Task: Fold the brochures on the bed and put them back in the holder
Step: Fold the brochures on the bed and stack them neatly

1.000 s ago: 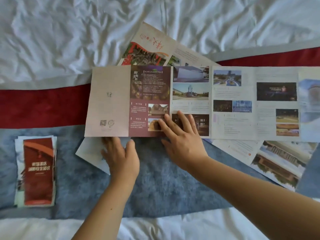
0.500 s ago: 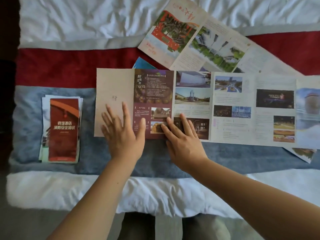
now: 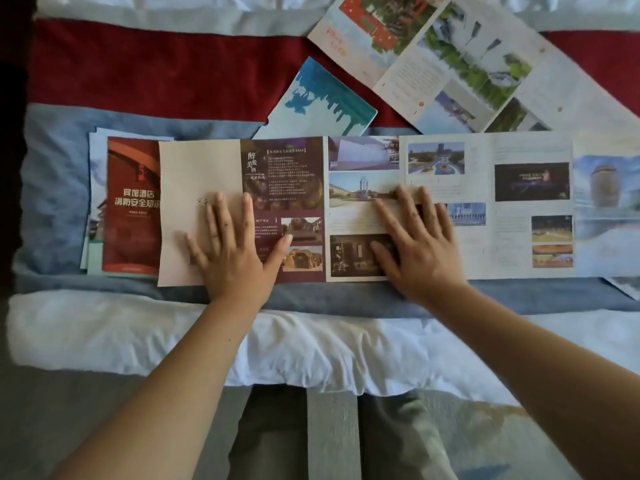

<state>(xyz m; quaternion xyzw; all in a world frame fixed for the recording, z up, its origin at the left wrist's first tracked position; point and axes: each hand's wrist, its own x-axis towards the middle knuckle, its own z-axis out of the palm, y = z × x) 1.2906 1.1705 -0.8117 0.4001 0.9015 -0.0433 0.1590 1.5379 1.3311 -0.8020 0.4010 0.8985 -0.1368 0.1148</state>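
A long brochure [image 3: 485, 188] lies unfolded flat across the bed, with several panels of photos and a plain beige panel at its left end. My left hand [image 3: 230, 249] presses flat on the beige and maroon panels, fingers spread. My right hand [image 3: 417, 242] presses flat on the photo panels right of it. The beige end overlaps a stack of folded brochures [image 3: 130, 206] with a red cover. Behind lie a blue-and-white brochure [image 3: 322, 105] and another unfolded brochure [image 3: 460, 60]. No holder is in view.
The bed has a blue runner [image 3: 52, 188], a red band [image 3: 156, 71] behind it and a white sheet [image 3: 138, 337] hanging over the near edge. My legs and the grey floor [image 3: 332, 434] show below. Another paper corner [image 3: 623, 287] peeks out at the right.
The long brochure has slid left and now overlaps the red-covered stack. My left hand moved onto the beige panel and my right hand shifted right onto the photo panels. The view tilted down.
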